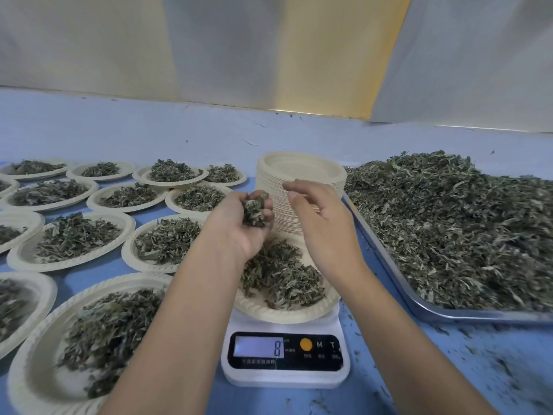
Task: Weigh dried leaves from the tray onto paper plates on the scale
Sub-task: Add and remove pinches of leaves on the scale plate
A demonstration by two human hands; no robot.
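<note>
A white digital scale [285, 359] stands at the front centre and its display reads 8. On it sits a paper plate [287, 313] bearing a heap of dried leaves [281, 274]. My left hand [239, 223] hovers over that plate, cupped around a clump of dried leaves [254, 209]. Beside it, my right hand [321, 217] hangs above the plate with loosely curled fingers and holds nothing. A metal tray [419, 307] on the right is piled with dried leaves [454, 229].
A tall stack of unused paper plates [299, 175] stands behind the scale. Several leaf-filled paper plates [74, 238] cover the blue table on the left. Leaf crumbs litter the table surface [478, 354] at the front right. A pale wall rises behind.
</note>
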